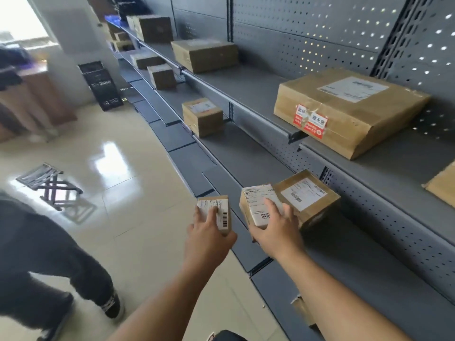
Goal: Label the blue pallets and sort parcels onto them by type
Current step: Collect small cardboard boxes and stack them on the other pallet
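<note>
Left hand (209, 233) grips a small parcel (221, 214). Right hand (277, 231) grips a second parcel (256, 205) above the shelf (246, 156); a larger box (310, 198) sits just beside it at 3 o'clock. A bystander's leg (61, 254) stands at 8 o'clock.

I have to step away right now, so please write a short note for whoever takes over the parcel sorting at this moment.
Left hand grips a small labelled parcel in front of the shelving.
Right hand grips a second small parcel beside a larger brown box on the shelf.
More parcels lie on the grey shelves, including a wide flat one.
Done: two parcels are in hand. The blue pallets are not in view, so their labelling cannot be judged.
Left: carry both to the pallets, then probably clear the shelves.
</note>
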A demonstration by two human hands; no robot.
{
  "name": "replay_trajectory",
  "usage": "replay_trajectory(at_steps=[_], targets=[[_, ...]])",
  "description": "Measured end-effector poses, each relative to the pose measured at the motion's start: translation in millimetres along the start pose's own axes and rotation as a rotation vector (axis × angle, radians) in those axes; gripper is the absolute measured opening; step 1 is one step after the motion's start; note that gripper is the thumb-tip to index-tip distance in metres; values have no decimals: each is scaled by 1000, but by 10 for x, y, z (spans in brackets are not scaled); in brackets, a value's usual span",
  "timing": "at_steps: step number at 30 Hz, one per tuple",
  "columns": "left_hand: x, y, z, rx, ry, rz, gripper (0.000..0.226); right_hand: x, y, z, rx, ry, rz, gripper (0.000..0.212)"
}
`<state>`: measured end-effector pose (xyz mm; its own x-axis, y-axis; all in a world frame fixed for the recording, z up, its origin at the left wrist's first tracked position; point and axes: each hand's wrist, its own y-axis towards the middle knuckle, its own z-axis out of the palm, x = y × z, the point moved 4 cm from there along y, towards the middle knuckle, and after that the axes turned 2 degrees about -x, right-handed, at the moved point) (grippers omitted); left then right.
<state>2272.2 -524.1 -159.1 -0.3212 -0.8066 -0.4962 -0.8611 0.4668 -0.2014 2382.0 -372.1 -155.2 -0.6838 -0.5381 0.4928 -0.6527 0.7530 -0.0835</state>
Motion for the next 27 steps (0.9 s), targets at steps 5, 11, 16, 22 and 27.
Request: replay_trajectory(at_steps=[5, 11, 16, 22, 27], targets=[[451, 503, -464, -82, -42, -89, 82, 798, 449, 242, -5, -39, -108, 82], [984, 1054, -1057, -183, -67, -143, 78, 1723, 840, 590, 39, -41, -180, 84], [1375, 1466, -1443, -203, -77, -216, 84, 2370, 1120, 953, 106, -56, -248, 83], [1610, 2062, -1789, -241, -89, -295, 85, 2995, 1700, 1267, 152, -79, -304, 84], [1765, 2794, -2049, -281, -94, -364, 83, 3505, 2454, 1517, 184, -58, -340, 82]])
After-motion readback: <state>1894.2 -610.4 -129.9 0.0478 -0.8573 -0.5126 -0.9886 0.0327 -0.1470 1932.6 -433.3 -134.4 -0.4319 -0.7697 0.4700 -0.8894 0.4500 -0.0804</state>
